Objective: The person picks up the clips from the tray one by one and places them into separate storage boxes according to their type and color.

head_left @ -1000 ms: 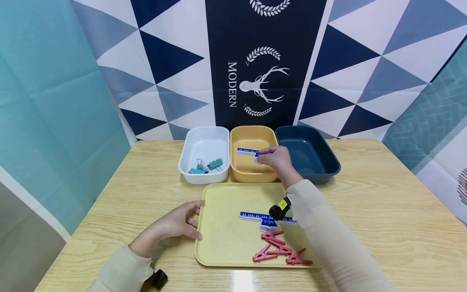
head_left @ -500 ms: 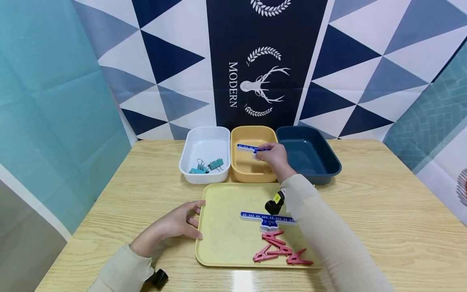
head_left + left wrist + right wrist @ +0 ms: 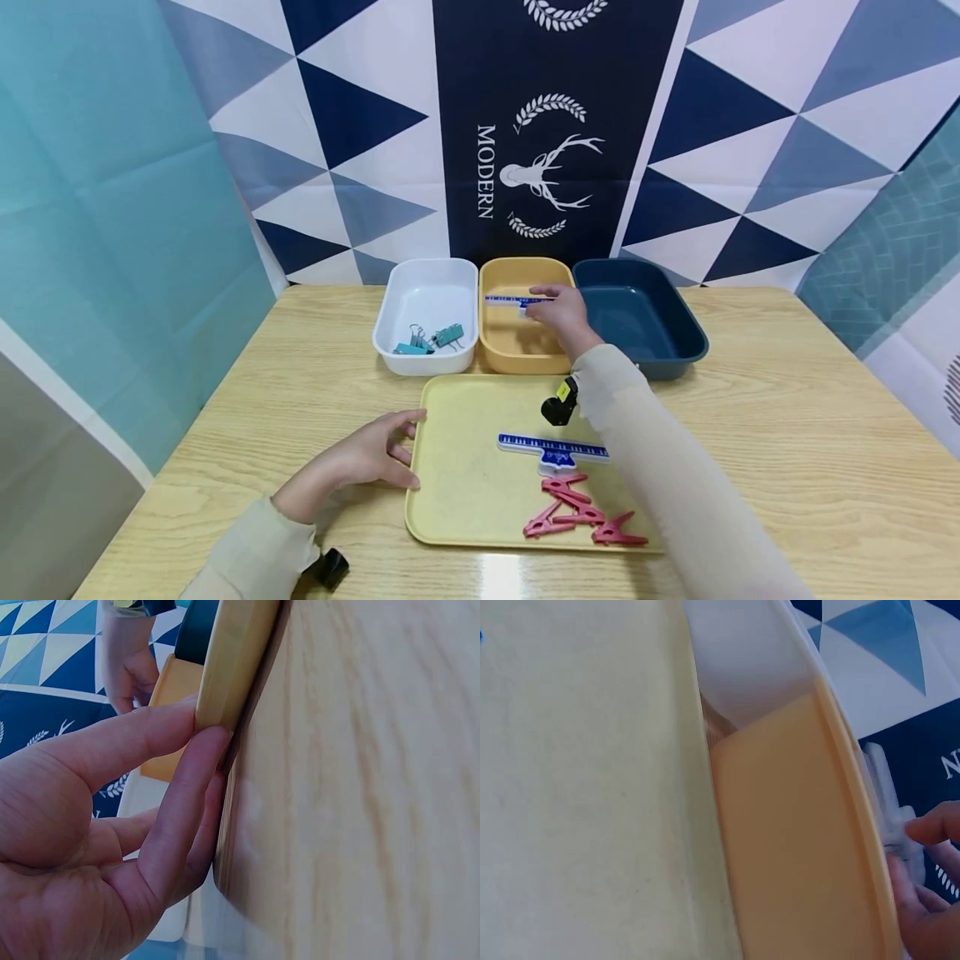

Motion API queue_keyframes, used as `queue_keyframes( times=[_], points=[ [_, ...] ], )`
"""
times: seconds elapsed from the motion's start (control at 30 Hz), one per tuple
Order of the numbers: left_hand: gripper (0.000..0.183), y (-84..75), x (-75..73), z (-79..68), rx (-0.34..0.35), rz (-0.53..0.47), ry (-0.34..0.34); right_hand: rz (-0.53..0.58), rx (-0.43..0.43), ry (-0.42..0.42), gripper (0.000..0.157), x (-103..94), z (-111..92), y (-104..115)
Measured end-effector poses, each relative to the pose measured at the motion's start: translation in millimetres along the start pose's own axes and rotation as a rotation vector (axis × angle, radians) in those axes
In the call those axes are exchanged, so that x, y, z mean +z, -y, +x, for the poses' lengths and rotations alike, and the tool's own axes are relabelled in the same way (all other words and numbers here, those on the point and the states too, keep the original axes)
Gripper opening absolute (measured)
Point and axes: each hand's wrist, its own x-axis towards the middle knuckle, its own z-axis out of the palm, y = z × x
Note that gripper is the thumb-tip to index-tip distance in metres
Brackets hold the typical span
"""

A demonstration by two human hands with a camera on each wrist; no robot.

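Note:
In the head view my right hand (image 3: 561,315) pinches a blue-and-white music page clip with a piano-key print (image 3: 501,301) over the inside of the orange bin (image 3: 525,363). The right wrist view shows the clip's pale back (image 3: 885,780) between thumb and fingers, beyond the bin's rim. My left hand (image 3: 372,450) holds the left edge of the yellow tray (image 3: 457,483); in the left wrist view its thumb and fingers (image 3: 184,802) meet at the tray's rim (image 3: 236,660). A second piano-print clip (image 3: 557,450) and several pink clothespins (image 3: 576,510) lie on the tray.
Left of the orange bin stands a white bin (image 3: 427,364) with several teal binder clips (image 3: 450,335). A dark blue bin (image 3: 637,308) stands to its right. Behind the wooden table (image 3: 795,433) hangs a patterned cloth (image 3: 360,150).
My right hand has moved slightly farther back over the orange bin with the music page clip. My left hand stays at the tray's edge. The head view has shifted a little.

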Motion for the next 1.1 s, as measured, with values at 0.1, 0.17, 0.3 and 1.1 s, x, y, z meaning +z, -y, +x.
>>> queue_keyframes(
  times=[0.1,0.17,0.3,1.1],
  points=[
    [0.092,-1.1,-0.4,-0.8,-0.001,0.01,-0.006,0.034,0.035,0.028,0.042,0.1,4,-4],
    [0.091,-1.5,0.4,-0.1,0.0,0.014,-0.005,0.041,0.077,0.023,0.039,-2.3,6,-7],
    [0.092,-1.7,1.0,0.7,-0.005,0.008,-0.007,0.052,0.11,0.01,0.036,-7.3,5,-9],
    [0.092,0.6,-1.0,0.6,0.006,-0.007,0.006,0.089,0.049,0.071,0.037,-26.0,-29,1]
  ],
)
